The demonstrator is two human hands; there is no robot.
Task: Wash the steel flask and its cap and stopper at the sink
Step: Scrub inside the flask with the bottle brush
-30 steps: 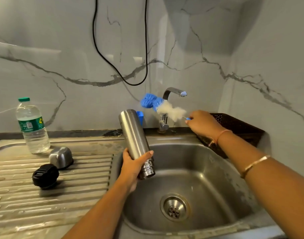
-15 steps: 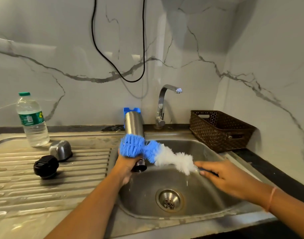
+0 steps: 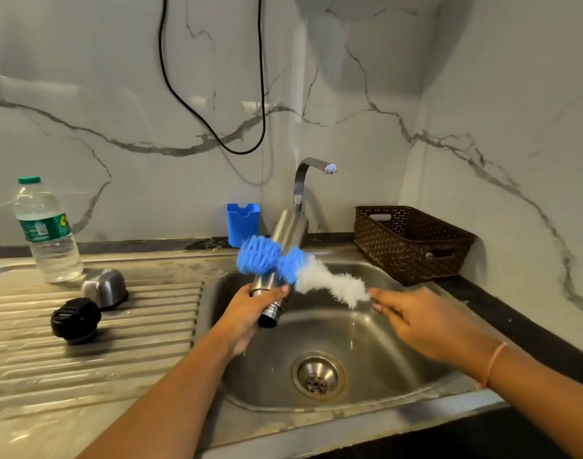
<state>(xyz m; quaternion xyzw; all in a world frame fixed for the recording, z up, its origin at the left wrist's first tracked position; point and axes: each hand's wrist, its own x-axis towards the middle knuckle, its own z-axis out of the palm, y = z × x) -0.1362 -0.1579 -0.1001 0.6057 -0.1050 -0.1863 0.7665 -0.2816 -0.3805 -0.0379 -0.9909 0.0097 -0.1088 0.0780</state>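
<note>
Bare forearms, a thin pink thread [image 3: 493, 362] (right wrist).

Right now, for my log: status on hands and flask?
Left hand grips flask over sink. Right hand holds brush across flask body. Cap, stopper on drainboard. Nothing in the way.

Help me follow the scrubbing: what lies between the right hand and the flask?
Head view: the brush; white bristles run from the right hand to the flask, blue end across it.
</note>
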